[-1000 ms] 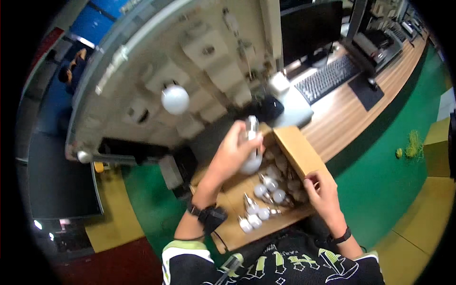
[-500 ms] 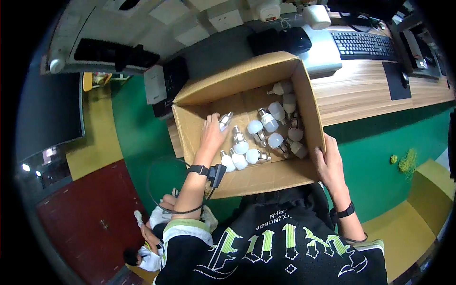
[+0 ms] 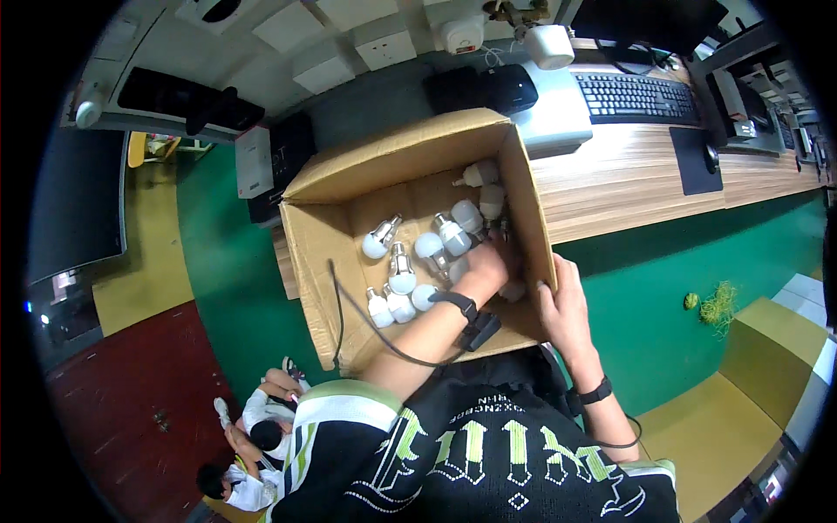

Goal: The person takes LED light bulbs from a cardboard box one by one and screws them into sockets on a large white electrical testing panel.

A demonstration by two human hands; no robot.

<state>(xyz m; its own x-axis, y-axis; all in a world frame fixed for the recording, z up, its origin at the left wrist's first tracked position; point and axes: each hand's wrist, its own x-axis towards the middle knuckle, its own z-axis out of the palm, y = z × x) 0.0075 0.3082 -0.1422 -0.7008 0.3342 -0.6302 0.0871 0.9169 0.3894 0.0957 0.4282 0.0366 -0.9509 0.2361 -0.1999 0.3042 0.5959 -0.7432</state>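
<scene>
An open cardboard box holds several white light bulbs with silver screw bases. My left hand is inside the box, down among the bulbs on its right side; its fingers are blurred and partly hidden, so I cannot tell whether it grips one. One bulb lies at the left of the group, with another bulb to its right. At the far right corner, a bulb rests near the wall. My right hand is closed on the box's right wall, thumb at the rim.
The box rests against a wood-topped desk with a keyboard, mouse pad and silver device. Black and white boxes stand left. Two people sit low at the lower left. A cable loops from my left wrist.
My left hand has let go of a bulb at the box's left and moved right among the other bulbs. The view has shifted; my right hand stays on the box wall.
</scene>
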